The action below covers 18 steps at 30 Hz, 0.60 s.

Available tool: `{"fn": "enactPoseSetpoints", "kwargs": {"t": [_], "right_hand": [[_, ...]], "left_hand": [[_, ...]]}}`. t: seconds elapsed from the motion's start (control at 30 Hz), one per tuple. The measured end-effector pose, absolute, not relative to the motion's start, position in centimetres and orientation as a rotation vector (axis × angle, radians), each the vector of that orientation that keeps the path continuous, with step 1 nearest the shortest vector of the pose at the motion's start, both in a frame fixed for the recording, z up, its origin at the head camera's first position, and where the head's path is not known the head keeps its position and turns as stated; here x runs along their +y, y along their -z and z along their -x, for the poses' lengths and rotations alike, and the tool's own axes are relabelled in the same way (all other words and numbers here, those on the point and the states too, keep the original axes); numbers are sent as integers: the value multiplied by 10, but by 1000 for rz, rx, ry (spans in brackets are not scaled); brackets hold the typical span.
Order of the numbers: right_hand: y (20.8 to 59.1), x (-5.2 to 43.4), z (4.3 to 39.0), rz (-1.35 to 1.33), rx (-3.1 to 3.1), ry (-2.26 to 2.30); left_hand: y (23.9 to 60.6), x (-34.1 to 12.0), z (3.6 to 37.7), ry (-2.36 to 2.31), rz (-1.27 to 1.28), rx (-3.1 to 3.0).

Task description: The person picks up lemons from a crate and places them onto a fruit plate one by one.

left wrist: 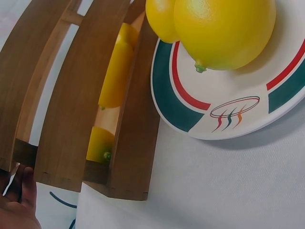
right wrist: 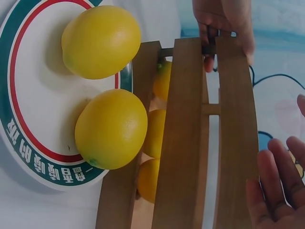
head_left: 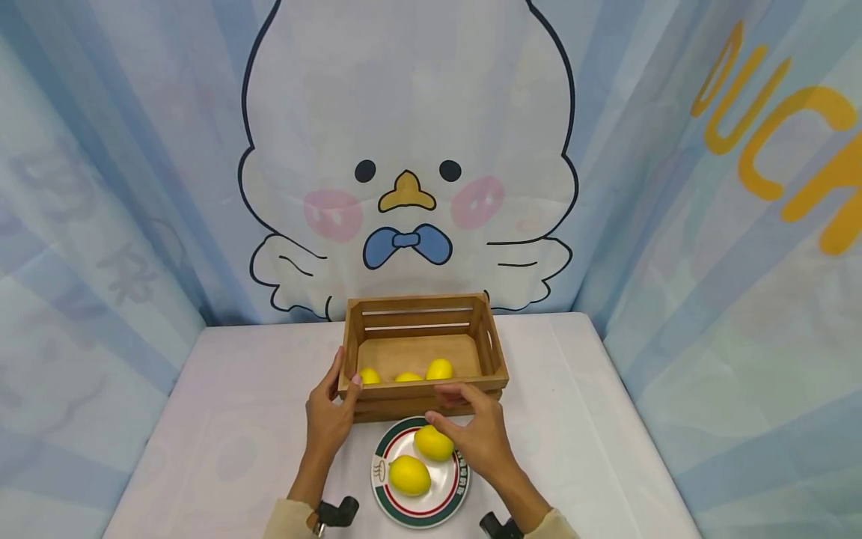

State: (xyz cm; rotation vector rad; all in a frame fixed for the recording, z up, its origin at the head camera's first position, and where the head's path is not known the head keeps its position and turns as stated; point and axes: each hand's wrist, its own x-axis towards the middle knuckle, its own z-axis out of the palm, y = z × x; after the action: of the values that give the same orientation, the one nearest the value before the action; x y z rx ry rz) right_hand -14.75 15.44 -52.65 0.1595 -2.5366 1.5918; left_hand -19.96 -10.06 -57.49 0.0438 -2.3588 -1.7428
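My left hand [head_left: 328, 421] grips the left end of a slatted wooden crate [head_left: 404, 408], thumb over the near corner and fingers along the side. Three yellow lemons [head_left: 439, 368] show inside the crate, along its near wall; the front slats partly hide them. In front stands a round plate [head_left: 444, 490] with a green and red rim, bearing two lemons [head_left: 410, 475]. My right hand [head_left: 483, 434] hovers by the plate's far right edge, close to the crate's front, holding nothing. Its fingers [right wrist: 279, 174] look loosely extended in the right wrist view.
A white cloth covers the table [head_left: 249, 427]. Behind the crate hangs a curtain [head_left: 411, 97] with a printed cartoon duck, and more curtain closes in both sides. The crate stands near the table's back edge.
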Motion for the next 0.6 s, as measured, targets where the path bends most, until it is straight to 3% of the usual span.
{"fn": "enactPoseSetpoints", "kwargs": {"t": [0.6], "right_hand": [[528,153,153,-165,-2566,-1638]], "left_hand": [[575,-101,199,1746,-48,-2359]]}}
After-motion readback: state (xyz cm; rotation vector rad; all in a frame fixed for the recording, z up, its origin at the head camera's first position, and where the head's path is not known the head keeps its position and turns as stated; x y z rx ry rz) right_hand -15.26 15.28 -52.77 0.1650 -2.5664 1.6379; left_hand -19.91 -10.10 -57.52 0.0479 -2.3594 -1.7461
